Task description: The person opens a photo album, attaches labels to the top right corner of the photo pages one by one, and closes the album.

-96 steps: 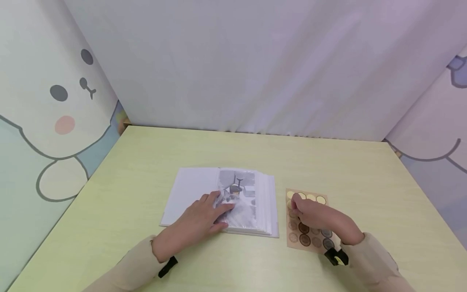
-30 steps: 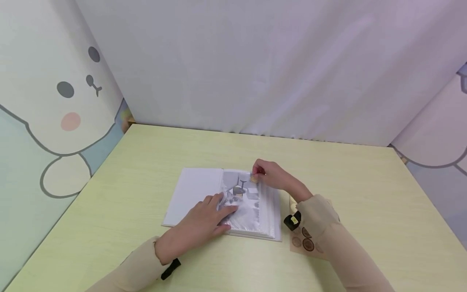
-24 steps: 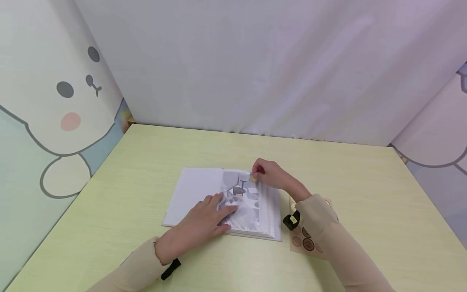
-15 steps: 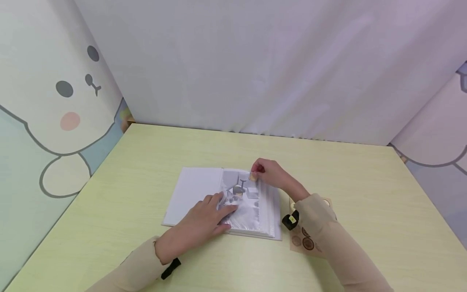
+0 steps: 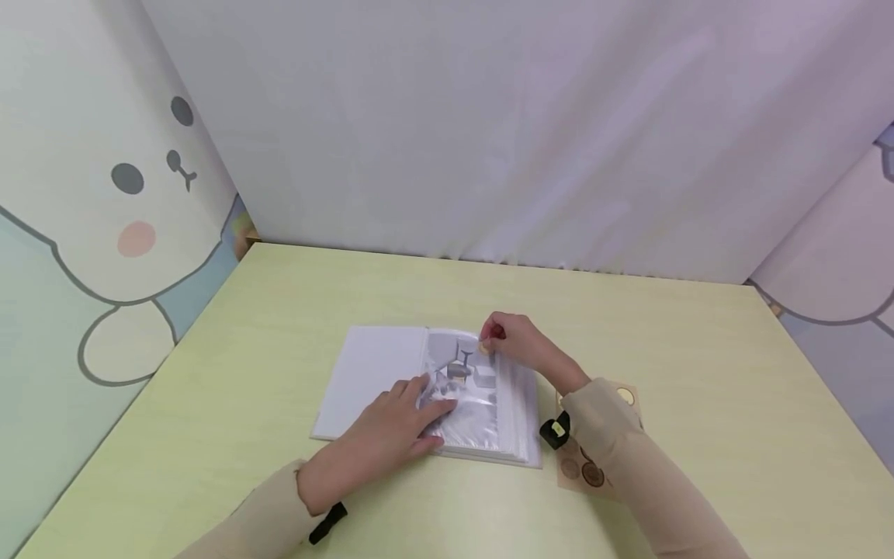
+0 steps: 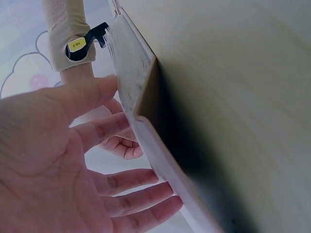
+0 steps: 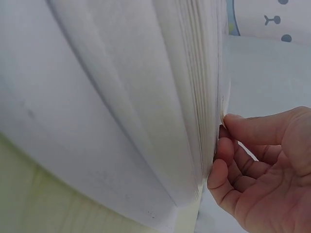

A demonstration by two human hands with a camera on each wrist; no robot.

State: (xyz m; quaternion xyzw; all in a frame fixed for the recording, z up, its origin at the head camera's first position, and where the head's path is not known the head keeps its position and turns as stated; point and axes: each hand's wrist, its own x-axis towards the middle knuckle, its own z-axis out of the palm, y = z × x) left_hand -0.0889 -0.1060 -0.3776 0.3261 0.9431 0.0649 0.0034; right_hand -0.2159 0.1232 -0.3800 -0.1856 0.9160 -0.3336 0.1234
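Observation:
An open photo album point(image 5: 370, 373) lies on the table, its white inside cover at left and a grey picture page point(image 5: 478, 415) in a clear sleeve at right. My left hand point(image 5: 380, 427) rests across the inner part of that page with fingers extended; in the left wrist view its fingertips touch the album. My right hand point(image 5: 524, 341) pinches a small round gold sticker point(image 5: 483, 347) at the page's upper right corner. The right wrist view shows thumb and fingers point(image 7: 221, 172) at the edge of the page stack point(image 7: 194, 97). How much of the sticker touches the sleeve cannot be seen.
A brown sheet of round stickers point(image 5: 569, 485) lies to the right of the album, partly covered by my right sleeve point(image 5: 615, 435). A pale curtain point(image 5: 447, 132) hangs behind the table's point(image 5: 314, 287) far edge. Black camera mounts point(image 5: 555, 430) sit at both wrists.
My right hand has moved from the sticker sheet left to the album page, carrying a gold sticker. During the last second it has barely shifted. My left hand has stayed on the page.

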